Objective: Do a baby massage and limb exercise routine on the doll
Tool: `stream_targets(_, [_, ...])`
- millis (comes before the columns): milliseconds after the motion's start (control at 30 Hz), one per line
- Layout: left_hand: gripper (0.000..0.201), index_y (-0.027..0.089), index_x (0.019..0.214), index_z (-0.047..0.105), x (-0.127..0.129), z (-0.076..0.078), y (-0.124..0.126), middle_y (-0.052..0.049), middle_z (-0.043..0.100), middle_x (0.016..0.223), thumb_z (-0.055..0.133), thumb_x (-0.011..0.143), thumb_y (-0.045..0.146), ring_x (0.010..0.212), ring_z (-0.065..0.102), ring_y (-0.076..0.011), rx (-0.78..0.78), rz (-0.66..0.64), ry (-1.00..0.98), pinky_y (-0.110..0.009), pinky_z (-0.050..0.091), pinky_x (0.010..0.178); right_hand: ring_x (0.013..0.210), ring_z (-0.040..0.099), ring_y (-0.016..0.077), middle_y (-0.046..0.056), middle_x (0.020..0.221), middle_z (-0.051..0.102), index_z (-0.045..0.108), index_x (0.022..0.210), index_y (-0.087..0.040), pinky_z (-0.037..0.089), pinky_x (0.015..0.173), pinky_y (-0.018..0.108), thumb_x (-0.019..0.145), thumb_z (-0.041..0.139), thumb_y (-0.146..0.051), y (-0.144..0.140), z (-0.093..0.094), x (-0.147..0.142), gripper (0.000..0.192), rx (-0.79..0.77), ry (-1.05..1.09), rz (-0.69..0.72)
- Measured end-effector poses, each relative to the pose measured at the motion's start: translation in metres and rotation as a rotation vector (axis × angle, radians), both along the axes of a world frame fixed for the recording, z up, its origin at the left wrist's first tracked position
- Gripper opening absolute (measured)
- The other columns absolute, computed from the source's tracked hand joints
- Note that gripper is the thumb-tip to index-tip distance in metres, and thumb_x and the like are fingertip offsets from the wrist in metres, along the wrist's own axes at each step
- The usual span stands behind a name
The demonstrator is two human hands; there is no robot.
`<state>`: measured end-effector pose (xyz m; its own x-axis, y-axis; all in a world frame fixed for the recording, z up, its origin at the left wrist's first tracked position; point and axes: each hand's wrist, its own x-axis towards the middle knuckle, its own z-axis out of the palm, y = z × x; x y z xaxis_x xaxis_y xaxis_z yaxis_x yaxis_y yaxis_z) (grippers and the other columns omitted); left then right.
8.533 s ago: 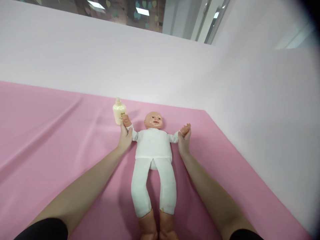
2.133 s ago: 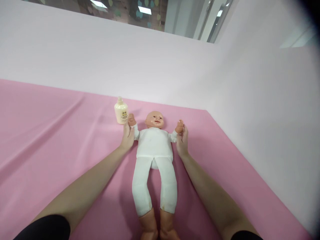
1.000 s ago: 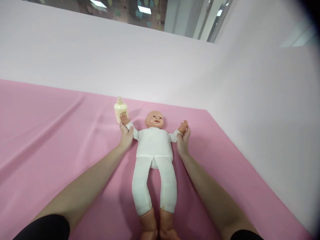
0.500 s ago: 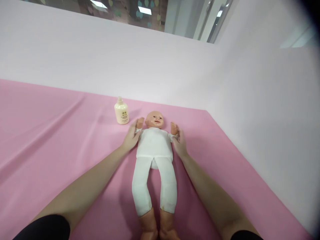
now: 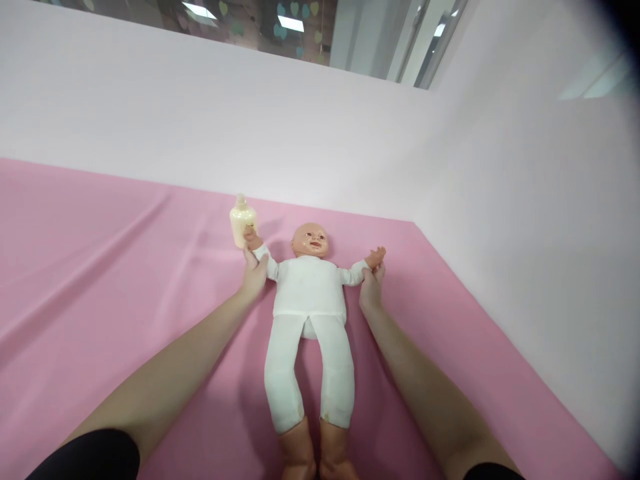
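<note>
A baby doll (image 5: 310,287) in a white cloth suit lies on its back, head away from me and bare feet toward me. Its arms are spread out to both sides. My left hand (image 5: 254,272) grips the doll's arm on the left near the wrist, thumb on top. On the other side, my right hand (image 5: 372,287) is closed round the doll's other forearm near the wrist. Behind the doll's left-side hand stands a cream-coloured bottle (image 5: 241,220), partly covered by that hand.
A pink sheet (image 5: 125,267) with a few creases covers the surface under the doll. White walls (image 5: 225,120) rise at the back and on the right. Above the back wall is a window (image 5: 280,30) with reflected lights.
Both hands have moved outward, drawing the doll's arms apart from beside its head to the sides. The doll's hand now overlaps the bottle. Its body and legs have stayed in place.
</note>
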<state>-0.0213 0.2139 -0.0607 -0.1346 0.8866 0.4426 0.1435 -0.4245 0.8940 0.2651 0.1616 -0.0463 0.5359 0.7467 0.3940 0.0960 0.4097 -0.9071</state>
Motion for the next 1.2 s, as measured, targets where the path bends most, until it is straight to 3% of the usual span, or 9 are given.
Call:
stream_targets(133, [0.045,0.031,0.130,0.026,-0.005,-0.008,0.013,-0.008,0.048,0.135,0.042,0.088,0.030,0.125,0.050,-0.0214,-0.237,0.184,-0.324,-0.043,0.046,0.101,0.134,0.042,0.0256,0.012,0.145,0.038,0.035,0.136,-0.021,0.037,0.109,0.052,0.071,0.041,-0.022,0.014,-0.015,0.014,0.065,-0.154,0.228,-0.098])
stream_targets(233, [0.044,0.030,0.129,0.029,-0.006,-0.005,0.011,-0.009,0.047,0.137,0.044,0.088,0.031,0.127,0.048,-0.0219,-0.221,0.174,-0.332,-0.044,0.044,0.104,0.135,0.040,0.0237,0.009,0.147,0.037,0.036,0.136,-0.025,0.037,0.110,0.050,0.072,0.042,-0.021,0.010,-0.012,0.011,0.065,-0.100,0.152,-0.080])
stream_targets(433, [0.054,0.029,0.141,0.032,0.004,0.012,-0.011,-0.006,0.047,0.139,0.047,0.089,0.031,0.137,0.035,-0.0204,0.052,-0.073,0.022,-0.043,0.028,0.115,0.134,0.040,0.0185,0.004,0.145,0.043,0.041,0.137,-0.025,0.031,0.114,0.042,0.076,0.044,-0.015,-0.016,0.014,-0.014,0.062,0.094,-0.262,0.190])
stream_targets(567, [0.047,0.025,0.135,0.047,0.009,0.017,-0.020,-0.008,0.054,0.131,0.046,0.088,0.028,0.126,0.045,-0.0252,0.135,-0.246,0.429,-0.047,0.030,0.112,0.119,0.053,0.0209,0.003,0.126,0.060,0.057,0.123,-0.026,0.037,0.109,0.045,0.069,0.044,-0.008,-0.020,0.012,-0.019,0.059,0.045,-0.593,0.314])
stream_targets(667, [0.046,0.025,0.135,0.048,0.010,0.020,-0.023,-0.008,0.054,0.130,0.045,0.089,0.026,0.124,0.046,-0.0259,0.136,-0.266,0.551,-0.047,0.032,0.109,0.118,0.052,0.0209,0.002,0.125,0.061,0.059,0.123,-0.028,0.036,0.110,0.045,0.068,0.042,-0.006,-0.018,0.006,-0.018,0.061,0.064,-0.725,0.328])
stream_targets(900, [0.058,0.020,0.145,0.026,0.008,0.020,-0.024,-0.013,0.040,0.144,0.045,0.092,0.033,0.138,0.032,-0.0245,0.129,-0.145,0.292,-0.048,0.023,0.116,0.134,0.041,0.0185,0.006,0.146,0.043,0.037,0.139,-0.025,0.031,0.114,0.043,0.078,0.046,-0.015,-0.018,0.010,-0.018,0.063,0.035,-0.382,0.214])
stream_targets(1000, [0.060,0.026,0.145,0.020,0.005,0.014,-0.016,-0.010,0.035,0.148,0.046,0.091,0.034,0.141,0.028,-0.0197,0.077,-0.037,0.083,-0.043,0.022,0.118,0.140,0.031,0.0169,0.005,0.151,0.034,0.033,0.140,-0.024,0.024,0.117,0.043,0.077,0.044,-0.016,-0.013,0.010,-0.013,0.065,0.093,-0.237,0.137])
stream_targets(1100, [0.053,0.034,0.139,0.022,-0.001,0.008,-0.004,-0.005,0.037,0.147,0.045,0.091,0.035,0.138,0.034,-0.0166,-0.028,0.045,-0.147,-0.040,0.031,0.114,0.138,0.034,0.0193,0.007,0.151,0.032,0.030,0.141,-0.025,0.030,0.113,0.047,0.077,0.041,-0.020,-0.003,-0.002,-0.001,0.065,0.015,-0.072,0.031])
stream_targets(1200, [0.038,0.030,0.130,0.032,-0.008,0.005,0.005,-0.006,0.045,0.141,0.040,0.093,0.033,0.132,0.043,-0.0196,-0.212,0.137,-0.348,-0.041,0.037,0.110,0.133,0.041,0.0212,0.008,0.148,0.035,0.031,0.140,-0.025,0.037,0.109,0.049,0.076,0.040,-0.023,0.009,-0.017,0.010,0.065,-0.086,0.064,-0.015])
